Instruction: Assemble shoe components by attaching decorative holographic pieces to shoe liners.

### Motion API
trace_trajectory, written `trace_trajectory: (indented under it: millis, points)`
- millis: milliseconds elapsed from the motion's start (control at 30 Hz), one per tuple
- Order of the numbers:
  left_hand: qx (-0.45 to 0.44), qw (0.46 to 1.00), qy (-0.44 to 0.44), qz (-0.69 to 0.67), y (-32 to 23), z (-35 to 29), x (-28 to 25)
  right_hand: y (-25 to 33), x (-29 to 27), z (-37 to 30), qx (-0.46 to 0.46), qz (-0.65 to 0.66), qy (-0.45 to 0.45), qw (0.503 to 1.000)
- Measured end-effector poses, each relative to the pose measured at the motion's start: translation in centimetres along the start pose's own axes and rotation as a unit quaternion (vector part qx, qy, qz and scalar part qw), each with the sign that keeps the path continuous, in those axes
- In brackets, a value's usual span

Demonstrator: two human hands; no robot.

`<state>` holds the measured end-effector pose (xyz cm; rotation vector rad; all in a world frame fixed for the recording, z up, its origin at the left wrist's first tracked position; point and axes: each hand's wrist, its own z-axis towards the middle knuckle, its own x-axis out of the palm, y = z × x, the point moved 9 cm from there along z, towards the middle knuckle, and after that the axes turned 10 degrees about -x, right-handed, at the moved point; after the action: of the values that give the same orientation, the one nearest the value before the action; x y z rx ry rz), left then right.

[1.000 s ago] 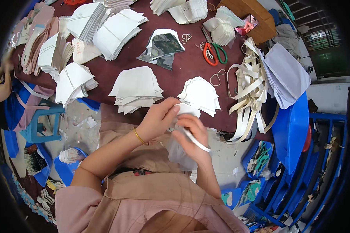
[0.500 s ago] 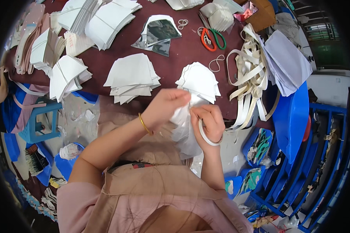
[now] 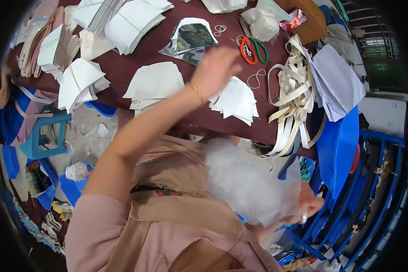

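Observation:
My left hand [image 3: 217,68], smeared by motion, is over the dark red table. It lies between a dark glossy sheet with a white piece behind it [image 3: 192,41] and a fanned stack of white arched pieces [image 3: 235,100]; its fingers are too blurred to read. Low on the right, beyond the table edge, my right hand [image 3: 309,203] is closed on the side of a translucent plastic bag [image 3: 251,181]. The bag spreads in a blur across the front of my brown apron. Another fan of white pieces [image 3: 153,84] is partly behind my left forearm.
Red-and-green-handled scissors [image 3: 248,51] and looped cords [image 3: 257,78] lie on the table. Cream straps [image 3: 294,88] hang over its right edge beside a grey-white stack [image 3: 336,81]. Tied white stacks [image 3: 133,25] crowd the far left. A blue rack [image 3: 349,211] stands at right, a blue stool [image 3: 44,131] at left.
My hands, together at the table edge before, have parted. The left moved up over the table; the right swung down and right, drawing the plastic bag across my lap.

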<state>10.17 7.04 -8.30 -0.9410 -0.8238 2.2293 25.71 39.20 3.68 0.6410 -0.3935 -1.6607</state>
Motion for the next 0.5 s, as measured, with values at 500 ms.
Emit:
trace_trajectory:
  millis: [500]
  points:
    - [-0.156,0.966,0.085,-0.189,4.7,3.6,-4.7,-9.1,17.1,-4.2,0.300,0.172,0.134,0.929]
